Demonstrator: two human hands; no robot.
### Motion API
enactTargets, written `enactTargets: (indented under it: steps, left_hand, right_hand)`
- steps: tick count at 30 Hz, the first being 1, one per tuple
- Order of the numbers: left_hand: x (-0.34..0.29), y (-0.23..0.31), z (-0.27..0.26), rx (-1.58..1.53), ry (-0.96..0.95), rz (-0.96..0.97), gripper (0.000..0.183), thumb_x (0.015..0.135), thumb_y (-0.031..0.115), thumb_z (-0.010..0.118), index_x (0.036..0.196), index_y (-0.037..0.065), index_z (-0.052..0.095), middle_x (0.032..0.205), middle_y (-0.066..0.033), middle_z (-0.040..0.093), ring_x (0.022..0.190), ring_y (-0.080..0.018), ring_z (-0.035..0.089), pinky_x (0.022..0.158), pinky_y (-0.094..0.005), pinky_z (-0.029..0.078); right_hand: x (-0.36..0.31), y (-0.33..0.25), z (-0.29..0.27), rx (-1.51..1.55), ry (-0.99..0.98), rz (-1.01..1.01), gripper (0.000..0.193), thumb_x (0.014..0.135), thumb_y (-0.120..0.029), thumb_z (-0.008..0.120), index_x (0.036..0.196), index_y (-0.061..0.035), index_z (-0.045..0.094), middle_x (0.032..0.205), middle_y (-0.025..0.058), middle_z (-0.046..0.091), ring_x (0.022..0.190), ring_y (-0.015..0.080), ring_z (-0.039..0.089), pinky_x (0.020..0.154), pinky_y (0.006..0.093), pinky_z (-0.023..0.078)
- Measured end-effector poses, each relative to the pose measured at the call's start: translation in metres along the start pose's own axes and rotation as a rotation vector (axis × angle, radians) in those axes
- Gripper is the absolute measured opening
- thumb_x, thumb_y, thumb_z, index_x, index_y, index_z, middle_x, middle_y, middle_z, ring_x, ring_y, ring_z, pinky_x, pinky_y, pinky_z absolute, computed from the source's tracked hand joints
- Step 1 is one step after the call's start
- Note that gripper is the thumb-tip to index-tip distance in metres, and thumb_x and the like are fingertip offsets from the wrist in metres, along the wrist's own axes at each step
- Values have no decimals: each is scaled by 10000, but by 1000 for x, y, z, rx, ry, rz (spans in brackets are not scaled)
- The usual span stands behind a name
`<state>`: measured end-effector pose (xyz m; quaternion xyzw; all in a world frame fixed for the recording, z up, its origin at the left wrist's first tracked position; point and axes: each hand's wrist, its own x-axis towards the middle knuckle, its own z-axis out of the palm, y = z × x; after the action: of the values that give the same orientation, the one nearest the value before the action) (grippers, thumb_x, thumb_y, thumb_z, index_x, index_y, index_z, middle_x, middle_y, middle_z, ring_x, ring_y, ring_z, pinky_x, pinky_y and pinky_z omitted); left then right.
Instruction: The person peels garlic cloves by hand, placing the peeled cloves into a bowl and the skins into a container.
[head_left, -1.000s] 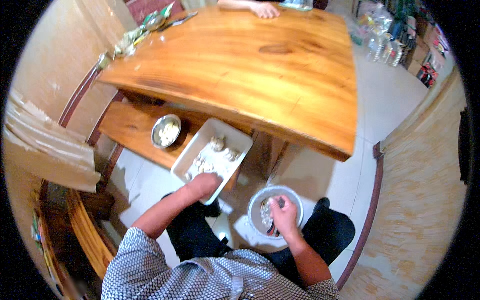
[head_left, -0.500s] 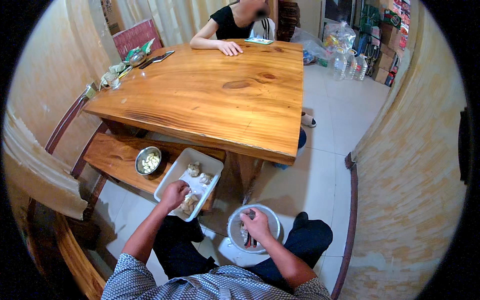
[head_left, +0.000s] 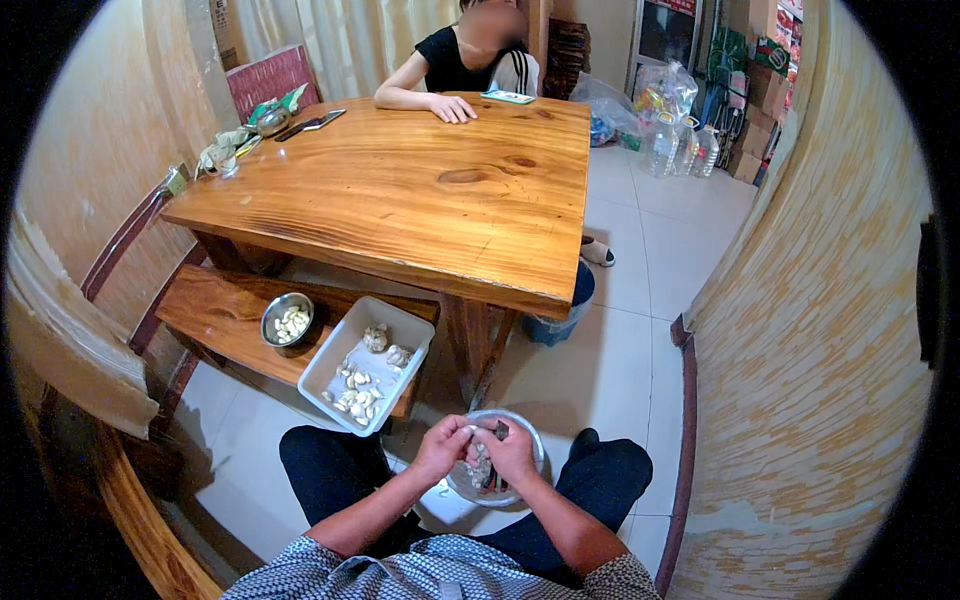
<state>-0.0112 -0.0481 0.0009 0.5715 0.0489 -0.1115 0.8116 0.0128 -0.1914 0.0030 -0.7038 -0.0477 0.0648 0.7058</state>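
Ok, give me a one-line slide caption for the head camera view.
Seated person's left hand and right hand work a garlic clove over a metal bowl, white tray alongside.

Your left hand [head_left: 443, 447] and right hand [head_left: 512, 452] meet over the bowl [head_left: 530, 440] between your knees. Ahead to your left, a tray [head_left: 366, 364] and a small bowl [head_left: 287, 319] sit side by side on the bench [head_left: 215, 312], the small bowl to the left. Behind them stands the tabletop [head_left: 400, 195].
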Motion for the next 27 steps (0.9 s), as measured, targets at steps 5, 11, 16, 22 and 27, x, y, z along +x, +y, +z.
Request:
enactTargets:
  steps: [5,11,16,22,27]
  left_hand:
    - [-9,-16,13,-52,-21,119,174,954,106,403,1080,5,470,861,-69,573,593,-110,558,556,-251,502]
    - [-19,-14,15,131,-23,88,221,950,123,429,1121,-10,474,854,-80,595,613,-106,581,556,-238,491]
    - [-24,-12,13,202,-86,23,242,943,177,472,1103,0,516,846,-58,596,633,-119,604,587,-260,511]
    - [-21,-7,1,224,-163,-57,216,941,186,479,1057,10,524,837,-65,609,670,-127,623,611,-266,519]
    - [-19,-5,-5,208,-259,-88,204,943,202,478,1025,21,522,843,-71,621,675,-134,626,626,-276,522]
  right_hand:
    - [-12,-16,-9,58,-30,149,110,798,-79,640,884,-14,619,711,11,610,579,68,534,528,238,449]
    - [-17,9,-20,-231,2,-115,91,782,-95,650,821,-14,634,712,38,629,614,87,568,570,246,470]
    - [-22,8,-23,-252,18,-187,101,772,-100,658,807,-8,640,693,42,634,606,93,577,564,256,477]
    - [-20,11,-28,-153,-104,30,149,765,-129,669,835,-4,627,718,69,635,625,126,590,579,276,480]
    - [-18,6,-34,-347,-169,-67,208,753,-179,672,862,-8,624,763,143,642,704,227,631,650,336,492]
